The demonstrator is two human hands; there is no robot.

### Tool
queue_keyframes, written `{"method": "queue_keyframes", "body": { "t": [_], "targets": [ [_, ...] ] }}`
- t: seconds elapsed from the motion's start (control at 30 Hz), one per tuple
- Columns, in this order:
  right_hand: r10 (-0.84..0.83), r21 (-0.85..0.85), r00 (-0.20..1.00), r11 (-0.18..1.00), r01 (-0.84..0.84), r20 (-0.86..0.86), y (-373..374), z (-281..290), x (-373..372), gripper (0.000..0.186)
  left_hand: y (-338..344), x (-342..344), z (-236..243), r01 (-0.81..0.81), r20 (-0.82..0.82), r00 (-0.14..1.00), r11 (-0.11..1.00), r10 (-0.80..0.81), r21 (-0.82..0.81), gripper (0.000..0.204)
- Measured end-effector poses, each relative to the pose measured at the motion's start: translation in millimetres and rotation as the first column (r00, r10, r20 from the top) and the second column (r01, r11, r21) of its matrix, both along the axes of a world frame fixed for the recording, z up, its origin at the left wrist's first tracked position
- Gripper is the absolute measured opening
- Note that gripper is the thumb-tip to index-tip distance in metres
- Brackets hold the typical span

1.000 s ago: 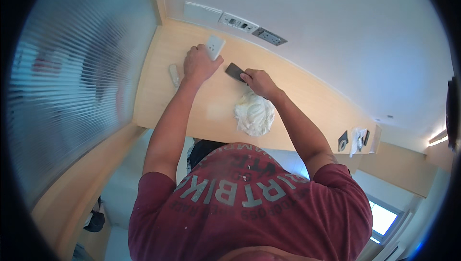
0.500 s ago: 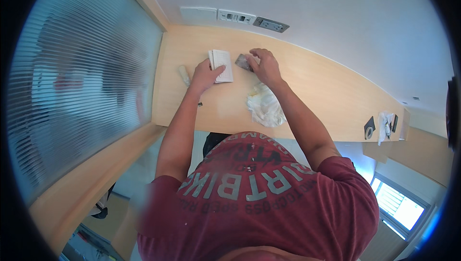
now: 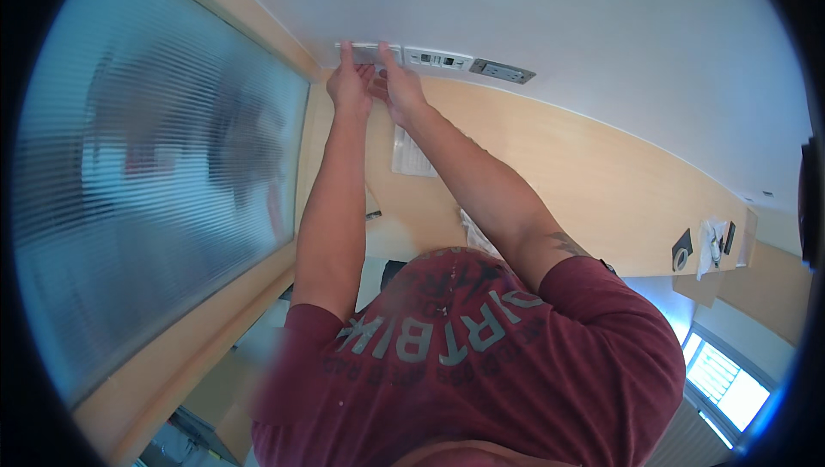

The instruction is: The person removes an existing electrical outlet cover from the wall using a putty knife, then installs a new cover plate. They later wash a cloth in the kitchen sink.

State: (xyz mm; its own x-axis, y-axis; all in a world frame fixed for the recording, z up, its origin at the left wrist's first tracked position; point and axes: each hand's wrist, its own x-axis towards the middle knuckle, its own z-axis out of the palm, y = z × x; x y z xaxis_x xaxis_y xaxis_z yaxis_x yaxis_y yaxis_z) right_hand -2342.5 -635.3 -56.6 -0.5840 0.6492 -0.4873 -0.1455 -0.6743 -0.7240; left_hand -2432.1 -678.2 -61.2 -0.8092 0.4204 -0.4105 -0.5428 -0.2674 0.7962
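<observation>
Lengthwise along the wall (image 3: pixel 550 12), the white plate (image 3: pixel 365 54) meets left hand (image 3: pixel 347 82) and right hand (image 3: pixel 400 89), grip unclear.

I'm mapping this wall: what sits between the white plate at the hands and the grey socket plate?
A white panel with dark inserts, left of the grey socket plate, as the head view shows.

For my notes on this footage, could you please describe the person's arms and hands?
The left hand and right hand look bare. Short maroon sleeves leave both forearms uncovered; a dark marking, perhaps a tattoo, shows on the right arm near its sleeve.
</observation>
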Motion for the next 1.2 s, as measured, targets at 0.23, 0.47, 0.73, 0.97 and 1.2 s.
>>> {"method": "queue_keyframes", "body": {
  "t": [0.23, 0.47, 0.73, 0.97, 1.2],
  "targets": [
    [-0.171, -0.097, 0.979, 0.982, 0.160, -0.113, -5, 4, -11, 0.062, -8, -4, 1, 0.009, 0.026, 1.000, 0.998, -0.010, 0.057, 0.056],
    [-0.194, -0.081, 0.971, 0.980, 0.184, -0.137, -4, 0, -15, 0.045, -9, -10, -1, -0.005, 0.046, 0.999, 0.998, 0.002, 0.063, 0.054],
    [-0.185, -0.079, 0.970, 0.981, 0.175, -0.155, -2, -3, -13, 0.039, -8, -10, -4, 0.016, 0.056, 0.998, 0.996, -0.021, 0.084, 0.045],
    [-0.156, -0.125, 0.979, 0.982, 0.140, -0.129, -1, 5, -11, 0.043, -8, -6, 4, -0.016, 0.075, 0.997, 0.999, 0.013, 0.038, 0.047],
    [-0.194, -0.133, 0.969, 0.976, 0.174, -0.156, -2, 5, -8, 0.050, -5, -4, 6, -0.004, 0.089, 0.996, 0.999, 0.000, 0.036, 0.065]
  ]
}}
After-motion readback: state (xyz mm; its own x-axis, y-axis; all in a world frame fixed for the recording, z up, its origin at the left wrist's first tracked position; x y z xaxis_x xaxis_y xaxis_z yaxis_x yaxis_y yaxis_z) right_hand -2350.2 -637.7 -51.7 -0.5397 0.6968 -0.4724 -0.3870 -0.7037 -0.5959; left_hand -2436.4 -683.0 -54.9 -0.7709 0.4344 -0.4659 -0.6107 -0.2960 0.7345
